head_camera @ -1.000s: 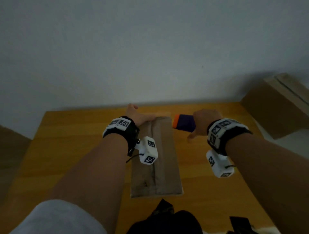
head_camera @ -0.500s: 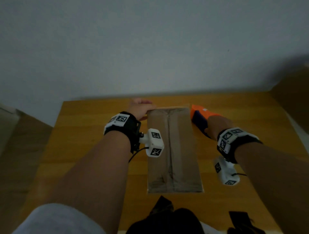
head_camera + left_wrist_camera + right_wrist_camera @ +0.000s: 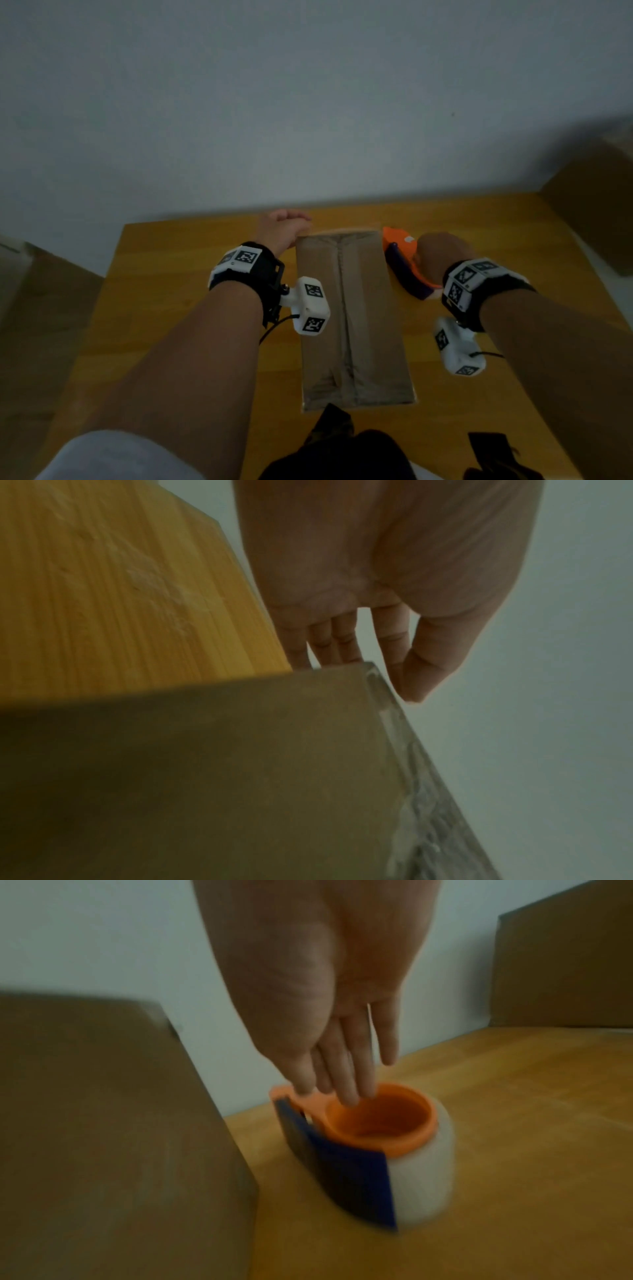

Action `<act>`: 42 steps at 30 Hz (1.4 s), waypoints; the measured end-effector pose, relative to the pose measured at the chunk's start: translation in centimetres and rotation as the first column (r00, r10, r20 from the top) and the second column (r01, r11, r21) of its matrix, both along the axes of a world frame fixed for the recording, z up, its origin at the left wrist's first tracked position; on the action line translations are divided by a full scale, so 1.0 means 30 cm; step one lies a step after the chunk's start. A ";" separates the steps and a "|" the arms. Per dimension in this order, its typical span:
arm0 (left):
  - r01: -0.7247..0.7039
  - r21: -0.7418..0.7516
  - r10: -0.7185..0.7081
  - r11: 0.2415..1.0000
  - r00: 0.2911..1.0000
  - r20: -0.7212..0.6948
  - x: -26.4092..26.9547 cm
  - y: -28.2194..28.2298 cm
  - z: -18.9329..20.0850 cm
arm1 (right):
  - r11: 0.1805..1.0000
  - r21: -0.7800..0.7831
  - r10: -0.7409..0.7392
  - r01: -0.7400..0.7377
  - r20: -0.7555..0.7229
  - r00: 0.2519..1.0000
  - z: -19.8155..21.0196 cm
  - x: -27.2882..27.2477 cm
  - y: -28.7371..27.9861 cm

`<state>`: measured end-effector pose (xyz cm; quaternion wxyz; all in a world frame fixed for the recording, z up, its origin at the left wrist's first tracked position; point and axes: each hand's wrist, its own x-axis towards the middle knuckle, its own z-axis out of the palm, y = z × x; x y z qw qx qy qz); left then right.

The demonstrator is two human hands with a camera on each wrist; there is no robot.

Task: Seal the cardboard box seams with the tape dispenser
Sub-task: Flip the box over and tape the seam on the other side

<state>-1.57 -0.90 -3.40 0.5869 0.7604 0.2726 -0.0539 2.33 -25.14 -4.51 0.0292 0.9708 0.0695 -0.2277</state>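
Observation:
A long cardboard box lies lengthwise on the wooden table, with clear tape along its centre seam. My left hand is at its far left corner. In the left wrist view its straight fingers reach down behind the far end of the box, with the thumb beside the top edge. The orange and blue tape dispenser stands on the table just right of the box. My right hand is over it. Its straight fingertips touch the orange rim of the dispenser.
A bigger cardboard box stands at the table's far right, also seen in the right wrist view. Dark items lie at the near edge. A brown shape sits left of the table. A plain wall runs behind.
My right hand carried the dispenser from the box's far end down to the table on its right, and its fingers have straightened. My left hand stayed at the far left corner.

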 end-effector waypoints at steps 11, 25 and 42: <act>0.435 0.766 -0.471 0.473 0.860 -0.198 0.018 -0.073 0.129 | 0.847 0.297 0.338 -0.441 0.341 0.877 0.208 0.025 0.130; 0.303 0.547 -0.319 0.780 0.945 -0.068 -0.059 0.035 0.065 | 0.890 0.445 0.061 -0.100 0.100 0.993 0.187 -0.004 0.164; 0.427 0.727 -0.419 0.539 0.884 -0.208 -0.022 -0.065 0.145 | 0.793 0.546 -0.189 0.268 -0.199 0.962 0.138 -0.002 0.115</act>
